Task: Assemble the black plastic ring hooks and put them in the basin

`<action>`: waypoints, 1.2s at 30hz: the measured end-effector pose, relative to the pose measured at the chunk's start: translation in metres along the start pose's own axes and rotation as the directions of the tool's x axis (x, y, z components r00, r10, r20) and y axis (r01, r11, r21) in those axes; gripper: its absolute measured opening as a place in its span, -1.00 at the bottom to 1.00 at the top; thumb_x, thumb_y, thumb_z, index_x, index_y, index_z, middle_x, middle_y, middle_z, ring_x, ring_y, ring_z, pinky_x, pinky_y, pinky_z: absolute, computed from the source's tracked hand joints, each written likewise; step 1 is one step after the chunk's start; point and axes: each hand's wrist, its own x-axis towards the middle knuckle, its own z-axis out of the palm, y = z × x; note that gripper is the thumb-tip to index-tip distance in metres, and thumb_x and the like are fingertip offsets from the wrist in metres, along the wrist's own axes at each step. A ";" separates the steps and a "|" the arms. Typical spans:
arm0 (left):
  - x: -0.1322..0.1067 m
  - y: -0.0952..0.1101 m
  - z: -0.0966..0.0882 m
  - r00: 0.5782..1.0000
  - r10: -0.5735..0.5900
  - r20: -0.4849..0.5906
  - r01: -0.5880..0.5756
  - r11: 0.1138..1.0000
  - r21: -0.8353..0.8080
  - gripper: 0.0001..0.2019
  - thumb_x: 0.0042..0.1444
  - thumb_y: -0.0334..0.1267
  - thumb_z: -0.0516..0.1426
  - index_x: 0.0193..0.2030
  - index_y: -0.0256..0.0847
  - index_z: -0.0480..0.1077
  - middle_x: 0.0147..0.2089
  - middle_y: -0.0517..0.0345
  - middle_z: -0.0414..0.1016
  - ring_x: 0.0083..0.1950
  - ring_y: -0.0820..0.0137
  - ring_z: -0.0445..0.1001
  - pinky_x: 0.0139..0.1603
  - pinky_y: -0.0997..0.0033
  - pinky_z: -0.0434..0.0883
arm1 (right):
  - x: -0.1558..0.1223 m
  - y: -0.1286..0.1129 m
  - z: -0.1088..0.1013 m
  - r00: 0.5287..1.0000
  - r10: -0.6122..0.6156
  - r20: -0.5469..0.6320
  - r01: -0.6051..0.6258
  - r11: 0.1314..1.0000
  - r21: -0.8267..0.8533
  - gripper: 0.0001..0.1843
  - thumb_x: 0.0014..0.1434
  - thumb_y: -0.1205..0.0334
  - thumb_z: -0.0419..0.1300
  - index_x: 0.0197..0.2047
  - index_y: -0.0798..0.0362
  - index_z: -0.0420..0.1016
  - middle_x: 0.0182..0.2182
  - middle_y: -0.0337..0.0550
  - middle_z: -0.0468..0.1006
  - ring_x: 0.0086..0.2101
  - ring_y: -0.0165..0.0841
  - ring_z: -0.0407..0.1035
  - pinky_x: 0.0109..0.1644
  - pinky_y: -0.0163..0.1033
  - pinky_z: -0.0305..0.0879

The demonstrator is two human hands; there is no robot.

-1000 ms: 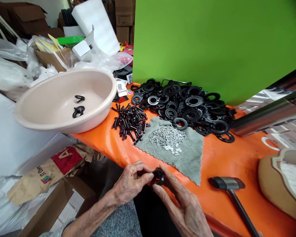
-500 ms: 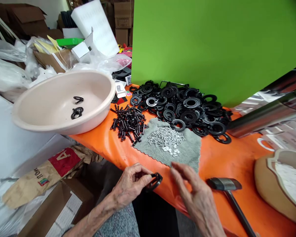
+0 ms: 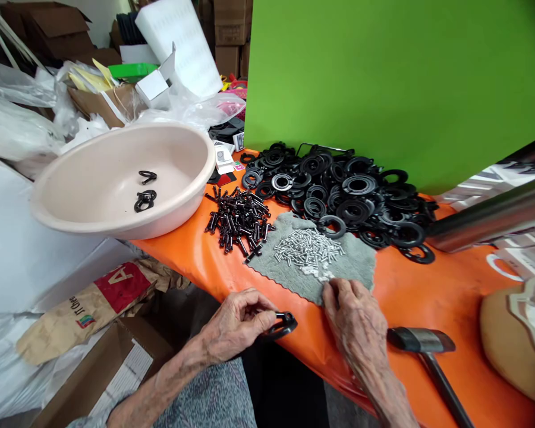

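Left hand (image 3: 236,324): we see thumb and fingers pinched on a glossy black round ring (image 3: 288,326).
Ring spot: projects right of that hand, near the orange-covered table (image 3: 414,291) edge.
Right hand (image 3: 356,324): fingers curled at grey-green fabric cloth (image 3: 357,267), by small white pieces (image 3: 310,271); we can't tell its hold.

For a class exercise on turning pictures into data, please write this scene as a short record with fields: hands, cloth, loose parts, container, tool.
Left hand: pinching a black ring
Right hand: fingertips at the grey cloth, grip hidden
On cloth: silvery pins, small white pieces
Left of cloth: pile of black pins
Behind cloth: heap of black rings
Container: pale basin, a few black parts inside
Tool: hammer, right of the right hand
Work surface: orange cover
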 end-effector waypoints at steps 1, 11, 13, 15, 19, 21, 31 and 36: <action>0.000 0.000 -0.001 1.000 -0.002 0.004 0.002 1.000 -0.004 -0.77 0.05 -0.16 0.21 -0.31 -0.33 0.44 -0.34 0.14 0.43 -0.31 0.46 0.38 -0.21 0.45 0.35 | -0.001 0.002 -0.001 1.000 0.003 -0.004 -0.003 1.000 0.009 -0.65 0.29 0.11 -0.16 -0.34 0.03 0.38 -0.40 0.05 0.46 -0.35 -0.08 0.37 -0.25 -0.02 0.29; -0.003 0.000 -0.004 0.999 0.028 0.018 -0.029 0.999 0.018 -0.79 0.07 -0.17 0.20 -0.34 -0.33 0.44 -0.34 0.14 0.41 -0.31 0.44 0.38 -0.24 0.45 0.33 | -0.039 -0.015 -0.050 0.957 0.105 0.272 -0.253 0.759 0.600 -0.62 0.21 -0.17 0.11 -0.27 -0.04 0.50 -0.43 -0.19 0.55 -0.42 -0.33 0.46 -0.37 -0.31 0.40; -0.003 -0.001 -0.004 0.999 -0.004 0.033 0.004 1.000 0.004 -0.78 0.08 -0.16 0.20 -0.32 -0.33 0.43 -0.33 0.14 0.41 -0.31 0.45 0.38 -0.23 0.45 0.33 | -0.047 -0.028 -0.063 0.916 0.080 0.394 -0.349 0.641 0.683 -0.65 0.19 -0.14 0.16 -0.26 -0.03 0.50 -0.38 -0.17 0.55 -0.36 -0.32 0.47 -0.33 -0.33 0.40; -0.002 -0.002 -0.004 0.999 -0.002 0.042 0.000 1.000 0.031 -0.78 0.10 -0.17 0.18 -0.31 -0.34 0.43 -0.32 0.13 0.41 -0.30 0.44 0.38 -0.23 0.44 0.33 | -0.050 -0.039 -0.072 0.905 0.035 0.425 -0.358 0.605 0.712 -0.67 0.20 -0.12 0.16 -0.29 -0.02 0.49 -0.38 -0.19 0.53 -0.36 -0.35 0.44 -0.35 -0.35 0.37; -0.002 -0.003 -0.002 0.997 0.076 0.028 -0.080 0.981 0.176 -0.81 0.12 -0.22 0.14 -0.31 -0.35 0.46 -0.33 0.12 0.39 -0.33 0.44 0.33 -0.29 0.43 0.29 | -0.047 -0.046 -0.075 0.914 -0.083 0.397 -0.247 0.663 0.707 -0.69 0.27 -0.05 0.09 -0.36 -0.04 0.45 -0.48 -0.27 0.46 -0.45 -0.42 0.35 -0.37 -0.37 0.31; -0.003 -0.002 -0.001 0.995 0.100 0.023 -0.102 0.961 0.259 -0.81 0.13 -0.24 0.13 -0.30 -0.35 0.47 -0.34 0.13 0.37 -0.38 0.47 0.28 -0.36 0.46 0.24 | -0.046 -0.044 -0.073 0.916 -0.128 0.379 -0.191 0.692 0.696 -0.72 0.29 0.00 0.08 -0.36 -0.04 0.44 -0.49 -0.29 0.46 -0.45 -0.44 0.35 -0.37 -0.39 0.32; -0.006 0.000 0.003 0.978 0.208 0.015 -0.195 0.885 0.423 -0.86 0.15 -0.33 0.11 -0.28 -0.34 0.47 -0.35 0.20 0.31 -0.46 0.55 0.18 -0.43 0.52 0.20 | -0.057 -0.057 -0.062 0.982 -0.176 0.066 0.095 0.766 0.636 -0.91 0.31 0.29 0.09 -0.27 -0.03 0.36 -0.46 -0.33 0.41 -0.50 -0.47 0.33 -0.42 -0.40 0.30; -0.007 -0.003 0.003 0.963 0.267 0.019 -0.245 0.849 0.469 -0.85 0.17 -0.34 0.10 -0.24 -0.34 0.48 -0.34 0.17 0.32 -0.42 0.51 0.22 -0.38 0.50 0.24 | -0.064 -0.063 -0.048 0.969 -0.218 -0.114 0.246 0.845 0.475 -0.90 0.37 0.31 0.01 -0.18 -0.03 0.32 -0.41 -0.24 0.41 -0.37 -0.38 0.40 -0.26 -0.30 0.39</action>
